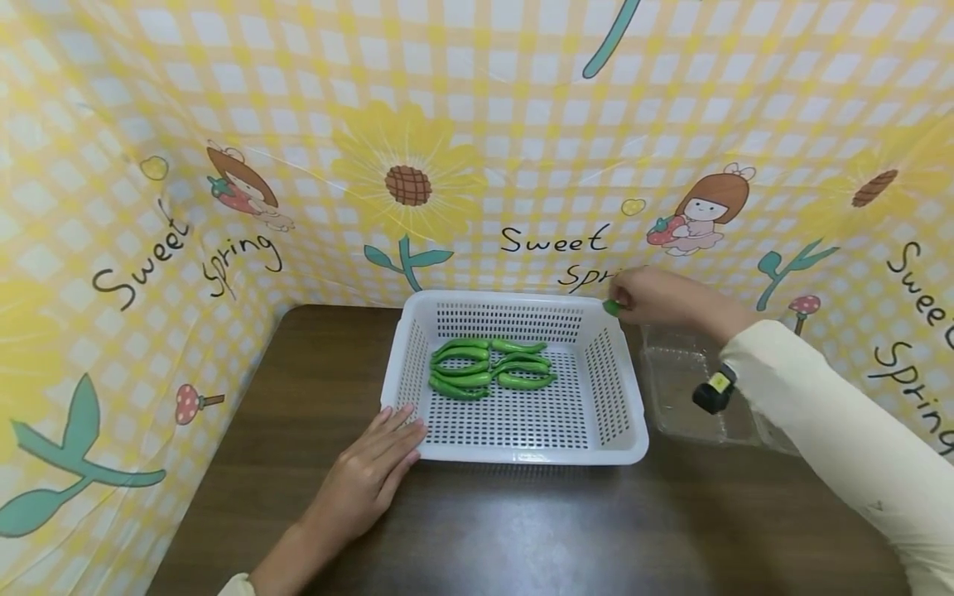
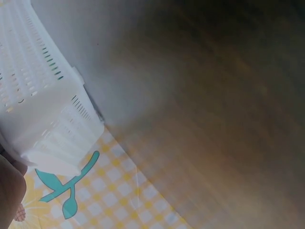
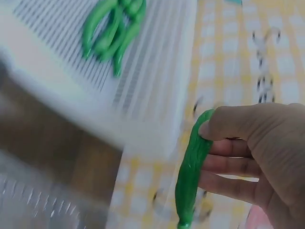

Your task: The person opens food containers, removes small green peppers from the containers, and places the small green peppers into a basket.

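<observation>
A white perforated plastic basket (image 1: 522,456) stands on the dark wooden table. Inside it several green chili peppers (image 1: 460,379) lie in two groups, toward the back and left. My left hand (image 1: 365,465) rests on the basket's front left corner, fingers straight at the rim; only a bit of that hand (image 2: 10,191) shows in the left wrist view. Over the back right corner, my right hand (image 1: 647,296) pinches one green chili pepper (image 3: 191,167) between thumb and fingers. The right wrist view has this pepper hanging down beside the basket's wall.
To the basket's right lies a clear plastic tray (image 1: 689,393), partly behind the right forearm. A yellow checked cloth (image 1: 477,149) with sunflowers and lettering hangs behind and along the sides. Dark wooden table (image 1: 507,538) extends in front of the basket.
</observation>
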Available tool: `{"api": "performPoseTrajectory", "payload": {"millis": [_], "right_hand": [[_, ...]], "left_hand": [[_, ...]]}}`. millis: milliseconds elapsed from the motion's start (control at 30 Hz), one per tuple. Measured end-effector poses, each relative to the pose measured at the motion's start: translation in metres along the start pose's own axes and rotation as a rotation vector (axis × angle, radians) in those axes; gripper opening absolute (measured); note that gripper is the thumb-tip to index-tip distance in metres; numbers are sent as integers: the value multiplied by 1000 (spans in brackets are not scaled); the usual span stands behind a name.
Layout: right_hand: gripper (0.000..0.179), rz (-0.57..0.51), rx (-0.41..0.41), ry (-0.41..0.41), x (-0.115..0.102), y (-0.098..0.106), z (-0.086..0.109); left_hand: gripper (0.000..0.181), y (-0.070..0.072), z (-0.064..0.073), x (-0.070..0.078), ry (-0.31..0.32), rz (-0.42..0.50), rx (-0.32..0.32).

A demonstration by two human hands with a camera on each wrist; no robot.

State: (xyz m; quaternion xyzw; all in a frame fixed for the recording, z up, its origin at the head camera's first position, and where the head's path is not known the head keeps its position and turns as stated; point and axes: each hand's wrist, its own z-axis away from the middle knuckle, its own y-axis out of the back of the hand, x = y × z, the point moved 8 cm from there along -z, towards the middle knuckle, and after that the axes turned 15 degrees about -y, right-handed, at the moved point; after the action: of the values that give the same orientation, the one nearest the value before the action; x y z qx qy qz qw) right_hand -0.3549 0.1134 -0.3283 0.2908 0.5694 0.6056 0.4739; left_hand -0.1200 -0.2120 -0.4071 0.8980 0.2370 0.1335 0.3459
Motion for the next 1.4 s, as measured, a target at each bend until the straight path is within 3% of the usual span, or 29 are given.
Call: {"api": "performPoseTrajectory", "payload": {"millis": [133, 300, 467, 667, 867, 1133, 1400], "right_hand": [[9, 27, -81, 51, -43, -12, -16], [8, 122, -213, 132, -93, -49, -28], [23, 175, -264, 175, -125, -75, -32], [32, 150, -332, 140, -138, -101, -35], [26, 139, -386, 108, -144, -121, -37], [34, 208, -385, 127, -149, -144, -39], [38, 200, -355, 105, -149, -149, -39]], "left_hand": [[38, 0, 1, 0, 13, 4, -20], [39, 1, 2, 0, 7, -4, -11], [40, 0, 1, 0, -5, -2, 1], [38, 1, 1, -1, -17, -6, 13], [39, 2, 0, -2, -4, -9, -11], [37, 2, -2, 0, -10, -10, -7], [37, 0, 0, 0, 9, -5, -26]]}}
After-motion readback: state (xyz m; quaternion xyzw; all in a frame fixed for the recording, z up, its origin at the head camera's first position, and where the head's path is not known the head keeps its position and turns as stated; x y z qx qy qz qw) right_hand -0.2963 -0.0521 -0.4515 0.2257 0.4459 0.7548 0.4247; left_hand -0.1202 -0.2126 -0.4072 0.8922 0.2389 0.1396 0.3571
